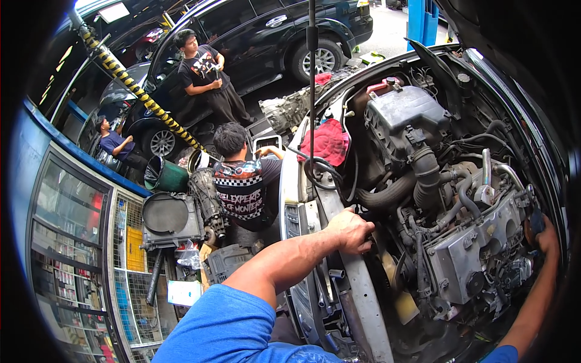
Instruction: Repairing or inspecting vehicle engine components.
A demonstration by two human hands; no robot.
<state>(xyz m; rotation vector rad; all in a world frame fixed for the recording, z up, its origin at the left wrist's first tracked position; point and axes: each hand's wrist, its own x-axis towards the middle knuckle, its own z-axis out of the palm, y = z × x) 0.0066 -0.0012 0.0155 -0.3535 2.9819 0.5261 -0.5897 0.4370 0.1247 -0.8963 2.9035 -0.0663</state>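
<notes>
My hands are well apart on this one. From my end of the feed, the left hand (351,233) is on the grey metal crossbar (365,308) at the front of the engine bay, fingers curled in; can't tell if it's actually gripping the bar or just leaning on it. The right hand (547,237) is way over at the far right, fingers against some dark object (536,222) by the edge of the engine (469,272). Too small to say what that is or how firmly I've got it.

The engine sits in the open bay, to the right of the crossbar, with a fat ribbed hose (426,175) just beyond it and a black plastic box (404,110) past that. There's a red cloth (327,143) draped near the front corner. Left of the car, a co-worker (245,175) is crouched, back to me, and another person (203,72) stands beside a dark car (260,45).
</notes>
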